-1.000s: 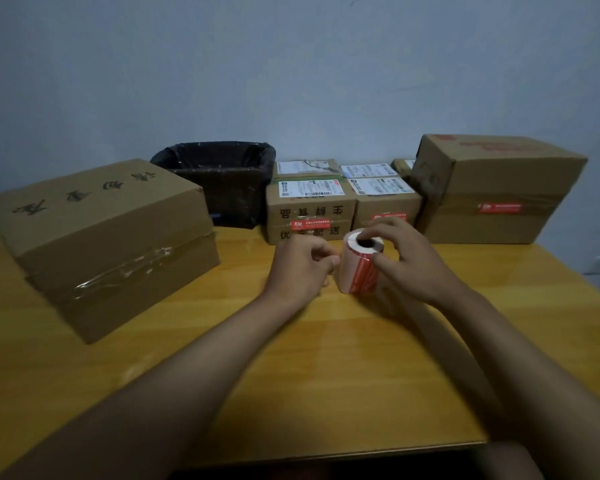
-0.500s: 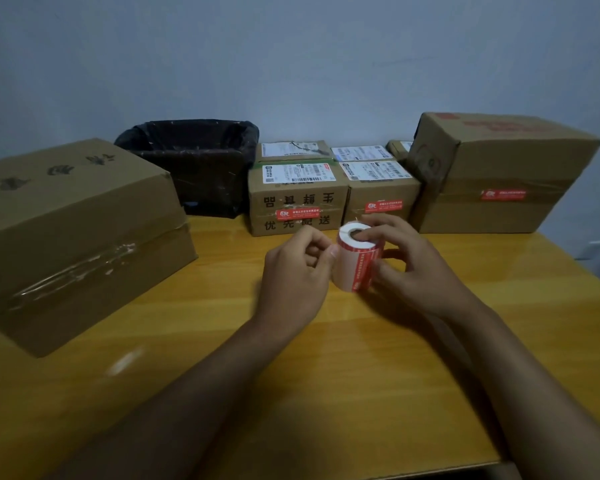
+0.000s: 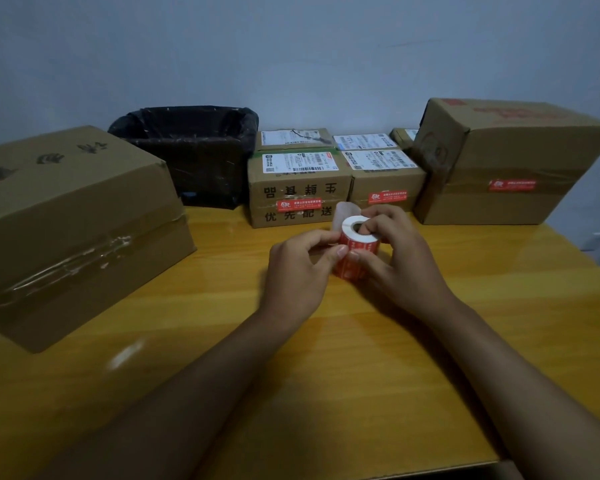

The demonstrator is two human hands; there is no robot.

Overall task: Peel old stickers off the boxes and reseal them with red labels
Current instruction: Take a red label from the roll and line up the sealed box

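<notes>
While the roll of red labels (image 3: 357, 249) is held off the table (image 3: 222, 393) between both hands, a little short of the far edge and near its middle, the step in hand looks to be freeing one label from the backing. To do it well, I would keep the roll steady with the right hand (image 3: 400, 268) and let the left hand (image 3: 300, 271) do the fine work: lift a corner of the label with the thumbnail, then draw it off slowly along its length so it does not crease or stick to itself. A loose tongue of pale backing paper (image 3: 343, 214) already curls up behind the roll, so bending that liner back sharply should help the label's edge spring free.

The right hand grasps the roll, one finger hooked into the white core and the rest curled round its far and right side. The left hand pinches at the roll's near-left face, thumb tip pressed against the red surface; whether a label edge is actually caught there is too small to tell. Both forearms reach in from the near edge and converge on the roll.

Against the far edge, just beyond the hands, two small boxes (image 3: 298, 192) and a bigger box (image 3: 506, 168) at the right already wear red labels, while the large box (image 3: 77, 230) by the left edge shows only clear tape
</notes>
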